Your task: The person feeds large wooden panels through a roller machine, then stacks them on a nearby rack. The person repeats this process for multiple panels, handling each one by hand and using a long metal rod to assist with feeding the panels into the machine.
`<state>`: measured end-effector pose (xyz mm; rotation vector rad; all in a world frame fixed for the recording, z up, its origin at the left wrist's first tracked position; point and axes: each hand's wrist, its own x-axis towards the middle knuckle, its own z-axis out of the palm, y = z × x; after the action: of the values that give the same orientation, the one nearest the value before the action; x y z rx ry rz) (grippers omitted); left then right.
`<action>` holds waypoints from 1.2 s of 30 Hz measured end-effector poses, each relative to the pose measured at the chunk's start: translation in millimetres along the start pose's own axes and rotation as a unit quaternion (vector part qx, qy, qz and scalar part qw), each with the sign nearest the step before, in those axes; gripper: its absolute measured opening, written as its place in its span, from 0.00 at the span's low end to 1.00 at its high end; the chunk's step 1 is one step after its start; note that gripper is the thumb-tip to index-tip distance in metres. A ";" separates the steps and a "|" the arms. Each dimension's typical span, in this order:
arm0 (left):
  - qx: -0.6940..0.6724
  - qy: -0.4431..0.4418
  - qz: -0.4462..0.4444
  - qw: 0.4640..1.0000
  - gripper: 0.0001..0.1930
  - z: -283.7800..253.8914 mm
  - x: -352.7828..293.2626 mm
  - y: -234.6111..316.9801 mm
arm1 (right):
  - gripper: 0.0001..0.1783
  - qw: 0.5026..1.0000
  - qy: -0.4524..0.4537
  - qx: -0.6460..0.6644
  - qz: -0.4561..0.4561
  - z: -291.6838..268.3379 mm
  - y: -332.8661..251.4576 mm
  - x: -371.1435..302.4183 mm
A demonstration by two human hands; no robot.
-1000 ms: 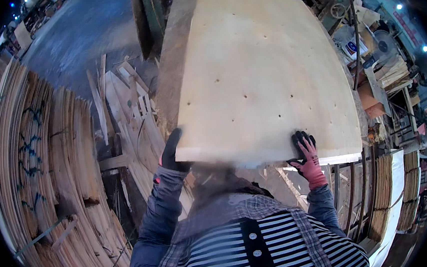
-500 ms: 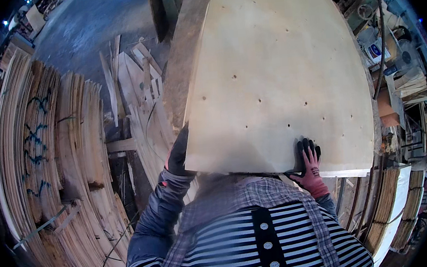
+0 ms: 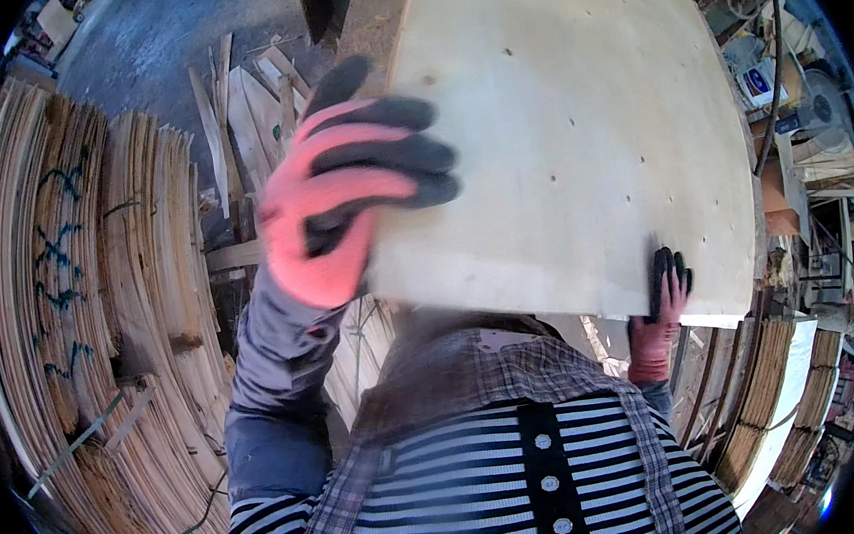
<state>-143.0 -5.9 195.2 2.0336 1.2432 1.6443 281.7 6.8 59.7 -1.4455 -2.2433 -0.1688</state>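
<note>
A large pale veneer sheet (image 3: 583, 214) with small dark knots lies before me, its near edge close to my waist. My left hand (image 3: 349, 173), in a pink glove with black fingertips, is raised over the sheet's left edge. Its fingers are stretched out and slightly bent, blurred, with nothing visible in them. At the near right edge my right hand (image 3: 666, 300), gloved the same way, rests with its fingers flat on the sheet and pointing away from me. Its thumb is hard to make out near the edge.
Tall stacks of veneer (image 3: 78, 294) stand on the left, some marked in dark paint. Loose wood strips (image 3: 255, 120) lie beyond them on the floor. On the right are bundled sheets (image 3: 769, 401), a white container (image 3: 760, 82) and a hanging dark cable (image 3: 774, 109).
My left hand has come up from the sheet's left near corner to above its left edge. My right hand has shifted right along the near edge.
</note>
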 end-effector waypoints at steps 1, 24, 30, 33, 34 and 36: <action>-0.011 0.024 0.021 0.999 0.12 -5.2 -9.0 -10.7 | 0.29 0.999 0.028 0.024 -0.015 -19.1 -19.7 23.6; 0.197 -0.064 -0.427 0.880 0.28 56.6 -153.3 -94.6 | 0.32 0.996 0.031 -0.084 0.021 159.9 50.7 328.6; 0.139 -0.035 -0.353 0.924 0.23 45.9 -109.2 -50.0 | 0.41 0.980 -0.109 0.067 -0.150 60.5 -18.1 199.2; -0.183 -0.027 -0.555 0.811 0.21 42.6 -82.9 -43.1 | 0.50 0.959 -0.249 0.075 -0.117 28.8 -6.4 86.3; -0.174 -0.075 -0.597 0.780 0.19 36.9 -72.8 -43.7 | 0.50 0.956 -0.267 0.068 -0.098 24.4 -7.4 52.5; -0.187 -0.158 -0.488 0.838 0.15 34.3 -63.0 -39.4 | 0.51 0.943 -0.326 0.048 -0.043 14.1 -12.1 2.6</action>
<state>-130.5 -17.5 115.2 1.0358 1.3409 0.8939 265.7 8.6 50.1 -1.4994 -2.7807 0.4555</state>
